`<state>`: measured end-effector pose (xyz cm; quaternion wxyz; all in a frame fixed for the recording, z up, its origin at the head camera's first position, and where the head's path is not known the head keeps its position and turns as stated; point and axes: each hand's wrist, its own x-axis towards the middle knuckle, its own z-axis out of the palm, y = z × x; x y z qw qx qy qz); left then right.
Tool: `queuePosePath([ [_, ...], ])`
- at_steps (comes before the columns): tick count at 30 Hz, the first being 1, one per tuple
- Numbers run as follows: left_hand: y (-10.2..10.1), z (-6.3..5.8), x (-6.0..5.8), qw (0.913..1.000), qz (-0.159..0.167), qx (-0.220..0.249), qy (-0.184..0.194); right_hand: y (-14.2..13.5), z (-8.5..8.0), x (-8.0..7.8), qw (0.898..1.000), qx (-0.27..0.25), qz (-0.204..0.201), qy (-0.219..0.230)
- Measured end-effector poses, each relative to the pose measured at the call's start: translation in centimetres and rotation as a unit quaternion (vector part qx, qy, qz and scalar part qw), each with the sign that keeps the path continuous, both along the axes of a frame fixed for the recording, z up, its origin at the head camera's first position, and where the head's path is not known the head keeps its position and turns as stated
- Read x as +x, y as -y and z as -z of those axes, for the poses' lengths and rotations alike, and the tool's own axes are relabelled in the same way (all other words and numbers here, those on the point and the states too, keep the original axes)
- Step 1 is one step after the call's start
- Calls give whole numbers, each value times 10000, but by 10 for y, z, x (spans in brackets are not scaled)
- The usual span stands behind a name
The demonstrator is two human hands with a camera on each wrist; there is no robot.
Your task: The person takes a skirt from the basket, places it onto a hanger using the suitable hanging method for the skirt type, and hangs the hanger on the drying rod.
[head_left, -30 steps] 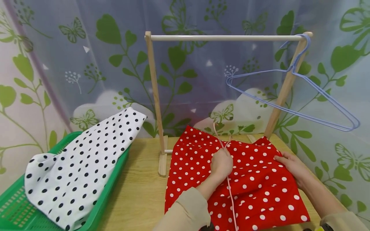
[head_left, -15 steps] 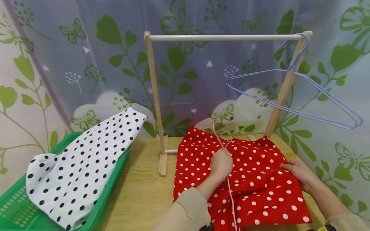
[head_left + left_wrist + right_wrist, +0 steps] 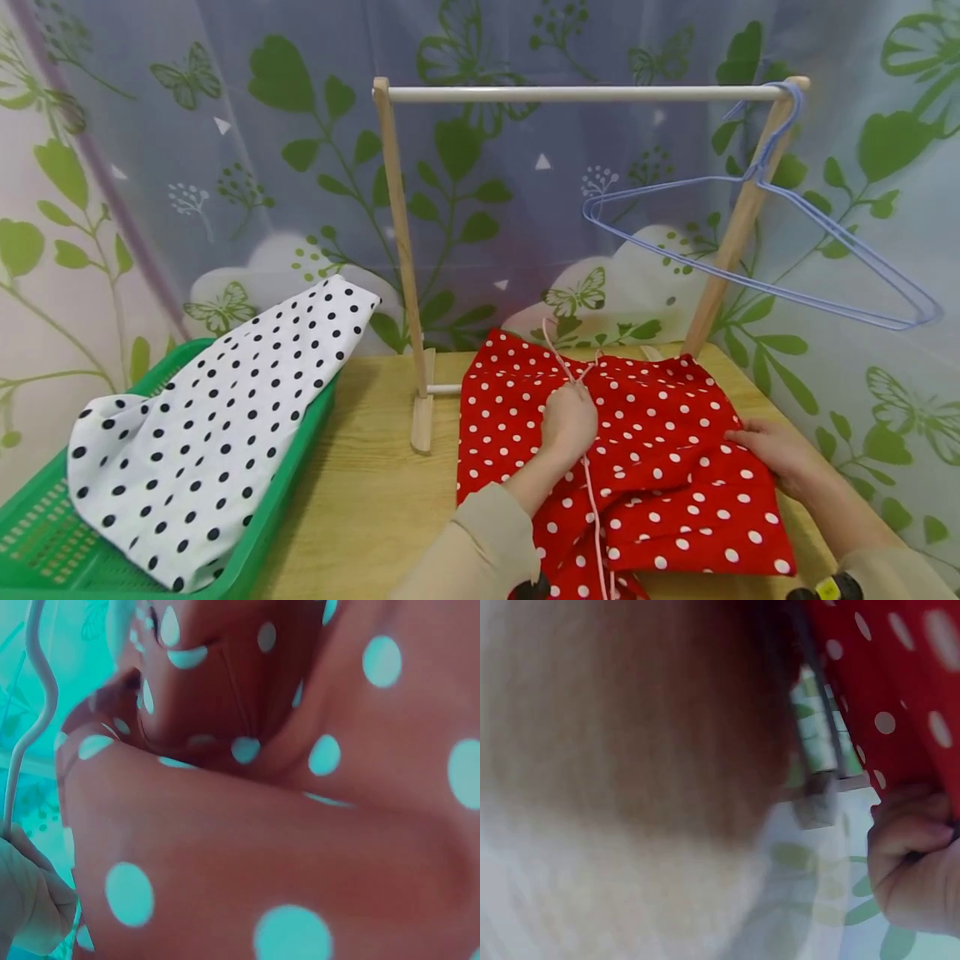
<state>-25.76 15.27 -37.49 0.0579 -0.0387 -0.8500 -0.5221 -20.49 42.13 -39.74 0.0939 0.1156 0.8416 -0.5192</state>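
Note:
My left hand (image 3: 570, 417) grips a thin pink clothes hanger (image 3: 592, 492) just below its hook, in front of a red polka-dot cloth (image 3: 652, 417). A second pink hook-like end shows beside the first in the head view; whether it belongs to another hanger I cannot tell. At the cloth's right edge, my right hand (image 3: 772, 450) pinches the fabric between thumb and fingers; the right wrist view shows these curled fingers (image 3: 911, 847) on the edge. Folds of the red cloth (image 3: 262, 840) fill most of the left wrist view. The cloth's lower left is bunched.
A wooden rack (image 3: 401, 242) with a white rod (image 3: 577, 94) stands behind the cloth. Blue hangers (image 3: 757, 283) hang at the rod's right end. On the left, a green basket (image 3: 292, 467) holds a white cloth with black dots (image 3: 217, 433). Everything stands on a wooden table (image 3: 360, 500).
The right hand has moved slightly right and down, pulling the red cloth rightward. Its left edge has shifted right and its lower part has bunched. The left hand keeps its grip on the hanger.

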Motion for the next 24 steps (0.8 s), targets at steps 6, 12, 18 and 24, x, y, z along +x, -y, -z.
queuePosePath([
  [6,-1,-14,4,9913,596,1117,358,10,11,-8,9830,1770,-410,-259],
  [12,1,-39,13,9832,925,1556,231,21,19,-9,9779,1946,-507,-580],
  [18,5,-83,23,9742,1150,1944,-8,46,20,-9,9910,1130,-420,-588],
  [24,2,-126,33,9642,1358,2256,-301,82,21,-12,9922,336,-476,-1105],
])
